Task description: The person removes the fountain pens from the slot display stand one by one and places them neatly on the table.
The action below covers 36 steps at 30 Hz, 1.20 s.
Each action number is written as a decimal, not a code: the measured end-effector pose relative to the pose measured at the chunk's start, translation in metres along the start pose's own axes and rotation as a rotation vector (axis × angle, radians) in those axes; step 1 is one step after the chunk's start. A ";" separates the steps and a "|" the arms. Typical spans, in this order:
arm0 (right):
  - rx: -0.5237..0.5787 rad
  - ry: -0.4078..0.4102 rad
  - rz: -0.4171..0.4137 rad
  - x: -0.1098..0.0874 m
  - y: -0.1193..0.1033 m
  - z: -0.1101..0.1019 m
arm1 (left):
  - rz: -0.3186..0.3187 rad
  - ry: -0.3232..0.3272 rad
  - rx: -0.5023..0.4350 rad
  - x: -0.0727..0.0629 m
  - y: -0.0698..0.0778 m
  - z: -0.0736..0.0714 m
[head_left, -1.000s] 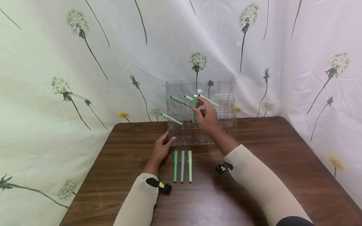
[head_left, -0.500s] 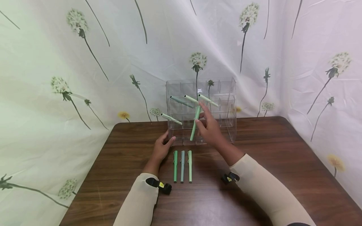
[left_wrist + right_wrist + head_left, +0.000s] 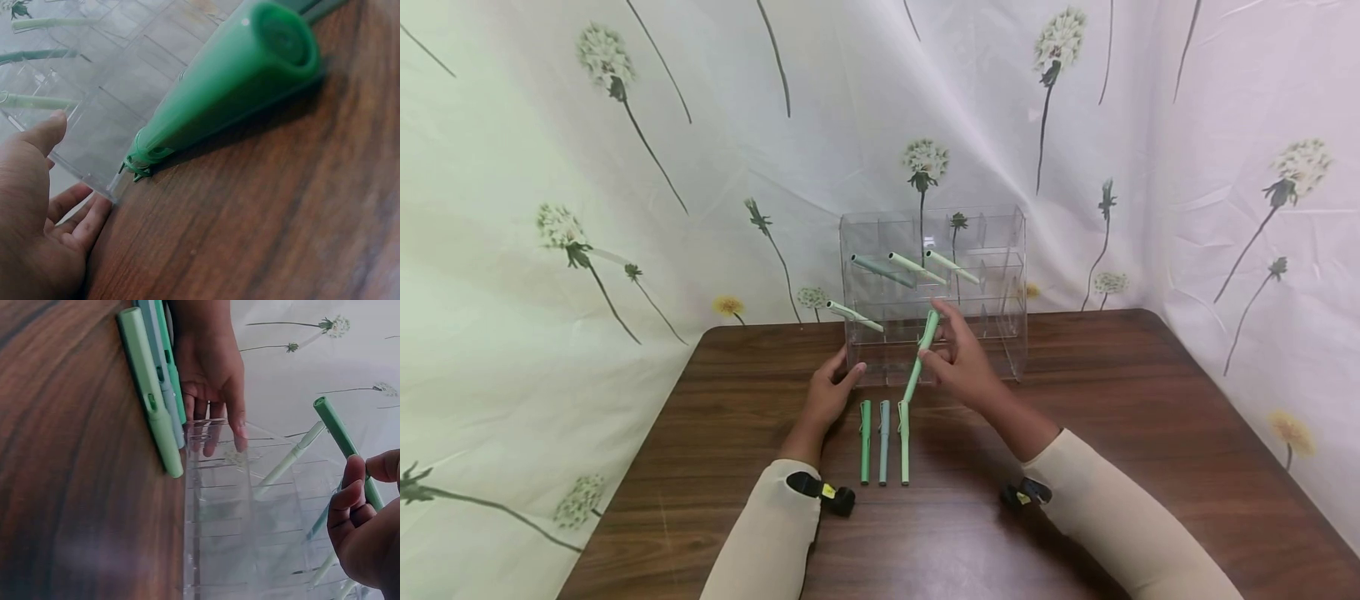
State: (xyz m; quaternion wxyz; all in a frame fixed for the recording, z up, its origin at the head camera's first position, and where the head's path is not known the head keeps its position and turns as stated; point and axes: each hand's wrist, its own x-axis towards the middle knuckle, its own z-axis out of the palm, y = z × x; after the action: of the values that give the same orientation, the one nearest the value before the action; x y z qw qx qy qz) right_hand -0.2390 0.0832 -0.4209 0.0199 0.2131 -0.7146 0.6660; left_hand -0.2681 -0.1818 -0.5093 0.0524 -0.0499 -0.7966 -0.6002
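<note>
My right hand (image 3: 964,360) pinches a green pen (image 3: 923,354) in front of a clear compartment organizer (image 3: 951,375). The pen slants, clip end up and to the right. My left hand (image 3: 829,393) holds the organizer's lower left edge, thumb on the near side; in the left wrist view its fingers (image 3: 94,222) lie around the bottom corner. Several pens lean in the organizer: a grey-green pen (image 3: 880,270), two pale green pens in the same row, and a pale pen (image 3: 855,317) lower left. A green pen (image 3: 865,446), a grey-blue pen (image 3: 883,446) and a light green pen (image 3: 904,450) lie on the table.
The brown wooden table (image 3: 715,450) reaches back to a white curtain (image 3: 700,150) printed with dandelions, which hangs close behind the organizer. The three lying pens are side by side, just in front of the organizer.
My right hand has come down with the green pen, away from the organizer's middle rows. The pen has gone from upright to slanted. My left hand has stayed in place.
</note>
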 end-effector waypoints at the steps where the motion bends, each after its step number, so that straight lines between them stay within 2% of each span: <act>1: 0.008 0.000 0.012 -0.001 0.001 -0.001 | -0.002 -0.001 0.003 0.002 -0.004 0.000; 4: 0.016 -0.001 0.050 -0.007 0.004 -0.003 | 0.006 -0.003 0.005 0.006 -0.013 -0.001; 8: 0.001 -0.018 0.080 -0.015 0.008 -0.007 | 0.026 -0.001 0.006 0.007 -0.016 -0.003; 26: -0.046 -0.160 0.243 -0.034 0.034 -0.008 | 0.041 0.000 0.028 0.005 -0.014 -0.005; 36: -0.085 -0.264 0.247 -0.039 0.045 -0.007 | 0.031 -0.002 0.029 0.005 -0.014 -0.004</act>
State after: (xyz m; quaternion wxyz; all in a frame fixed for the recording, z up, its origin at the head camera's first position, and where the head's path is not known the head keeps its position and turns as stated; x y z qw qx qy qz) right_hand -0.2203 0.1014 -0.4743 -0.1469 0.2082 -0.7593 0.5988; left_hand -0.2754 -0.1898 -0.5209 0.0616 -0.0623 -0.8043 -0.5878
